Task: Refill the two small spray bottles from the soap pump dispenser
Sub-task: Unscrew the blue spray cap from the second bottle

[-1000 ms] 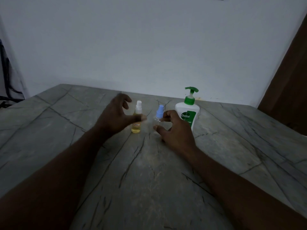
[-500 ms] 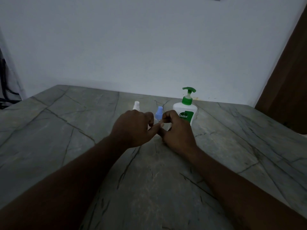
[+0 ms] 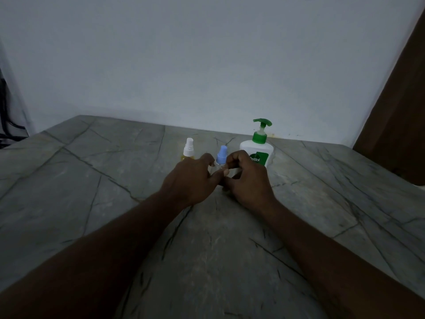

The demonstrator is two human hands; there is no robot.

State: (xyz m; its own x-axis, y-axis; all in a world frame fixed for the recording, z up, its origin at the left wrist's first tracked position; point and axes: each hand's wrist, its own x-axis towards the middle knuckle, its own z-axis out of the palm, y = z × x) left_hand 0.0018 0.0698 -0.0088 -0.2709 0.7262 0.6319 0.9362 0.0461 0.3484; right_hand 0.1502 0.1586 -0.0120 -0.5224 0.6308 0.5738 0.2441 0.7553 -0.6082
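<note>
While both forearms stretch across the grey veined stone table point(image 3: 92, 203) from its near edge, the two hands meet around the blue-capped spray bottle point(image 3: 222, 154), which stands upright toward the far edge, about midway along it. The right hand point(image 3: 249, 180) has its forefinger hooked beside the bottle's neck and its thumb tucked in below, so it grips the clear body, most of which is hidden behind the fingers. The left hand point(image 3: 190, 178) comes in from the other side with its fingers bent toward the neck and its thumb lying across the front, tip against the right hand's thumb; I cannot tell whether it truly holds the bottle or only touches it. Just to the left of that hand, and partly hidden by its knuckles, the white-capped spray bottle point(image 3: 189, 148) stands upright with yellow liquid showing under its cap. On the other side the soap pump dispenser point(image 3: 257, 146), white with a green pump and label, stands upright just behind the right hand and close to the table's far edge. A pale wall point(image 3: 207, 65) rises behind that edge, a brown panel point(image 3: 400, 111) beyond the far right corner, and dark cables point(image 3: 7, 116) past the left edge.
</note>
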